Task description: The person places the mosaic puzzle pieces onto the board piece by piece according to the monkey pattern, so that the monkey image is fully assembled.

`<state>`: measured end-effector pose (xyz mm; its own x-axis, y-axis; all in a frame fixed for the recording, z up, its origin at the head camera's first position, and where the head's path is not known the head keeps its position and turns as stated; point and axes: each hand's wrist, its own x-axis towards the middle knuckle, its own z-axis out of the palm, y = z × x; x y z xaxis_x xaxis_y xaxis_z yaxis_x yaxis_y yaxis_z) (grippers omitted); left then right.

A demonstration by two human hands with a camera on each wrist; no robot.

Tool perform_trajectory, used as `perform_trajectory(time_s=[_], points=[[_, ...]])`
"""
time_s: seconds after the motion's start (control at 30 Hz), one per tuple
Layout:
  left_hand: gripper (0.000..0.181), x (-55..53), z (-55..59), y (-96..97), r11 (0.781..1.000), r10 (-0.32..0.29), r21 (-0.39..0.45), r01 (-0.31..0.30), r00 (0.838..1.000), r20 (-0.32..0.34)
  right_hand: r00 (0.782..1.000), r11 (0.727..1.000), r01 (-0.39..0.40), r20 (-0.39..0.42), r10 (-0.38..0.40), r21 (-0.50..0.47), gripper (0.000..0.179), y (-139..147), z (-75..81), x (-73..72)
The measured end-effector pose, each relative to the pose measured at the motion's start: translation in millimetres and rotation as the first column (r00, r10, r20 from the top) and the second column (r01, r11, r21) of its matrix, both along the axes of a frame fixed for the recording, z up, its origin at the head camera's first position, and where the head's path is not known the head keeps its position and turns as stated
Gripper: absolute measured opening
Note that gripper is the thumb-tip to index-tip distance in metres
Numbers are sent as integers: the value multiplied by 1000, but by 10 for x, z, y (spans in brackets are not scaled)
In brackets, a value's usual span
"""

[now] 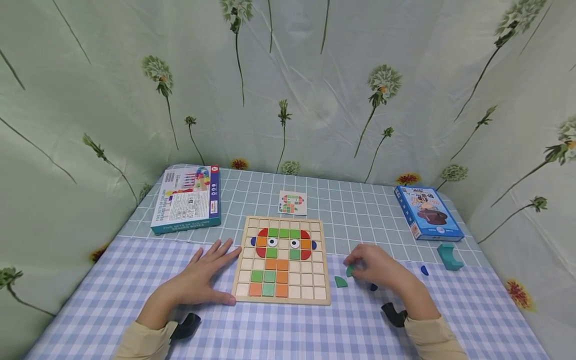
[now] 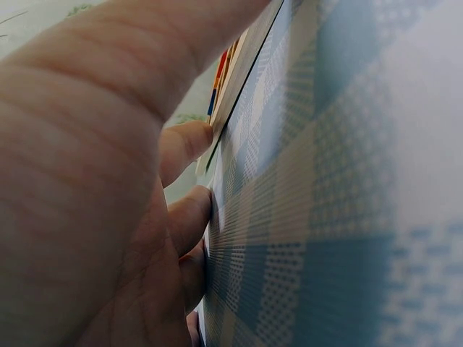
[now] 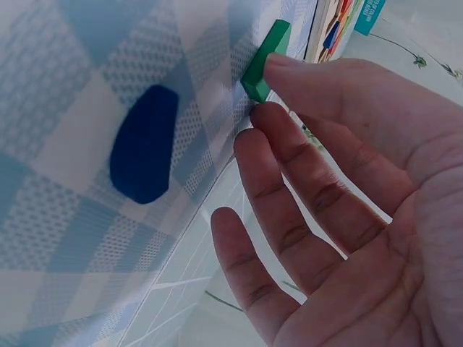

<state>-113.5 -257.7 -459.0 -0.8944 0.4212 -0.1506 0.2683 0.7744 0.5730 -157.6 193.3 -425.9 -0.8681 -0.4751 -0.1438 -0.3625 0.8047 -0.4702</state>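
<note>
My left hand [image 1: 203,277] lies spread on the checked cloth, its fingertips and thumb at the left edge of the wooden grid board [image 1: 310,298]. Seen from the left wrist, the fingers [image 2: 189,217] are straight against the cloth. On the board, red, orange, green and blue tiles with two eye tiles form a figure. To the board's right, my right hand [image 1: 375,265] pinches a green quarter-circle tile [image 1: 349,271] by thumb and finger, low over the cloth. Another green quarter-circle tile [image 1: 340,282] lies just left of it. A dark blue half-round tile [image 3: 145,144] lies near that hand.
Behind the board lies a pattern card [image 1: 292,203] showing a similar figure. A beaded-boxes carton [image 1: 186,200] stands at the back left, a blue box [image 1: 429,212] at the back right. A teal curved block [image 1: 449,257] and another blue tile [image 1: 424,270] lie on the right.
</note>
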Motion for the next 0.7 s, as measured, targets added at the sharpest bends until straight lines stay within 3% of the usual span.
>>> perform_trajectory(time_s=[0.7], points=[[119, 5, 8, -3, 1000, -2, 9, 2, 1000, 6, 998, 998, 58, 32, -59, 19, 22, 14, -44, 57]])
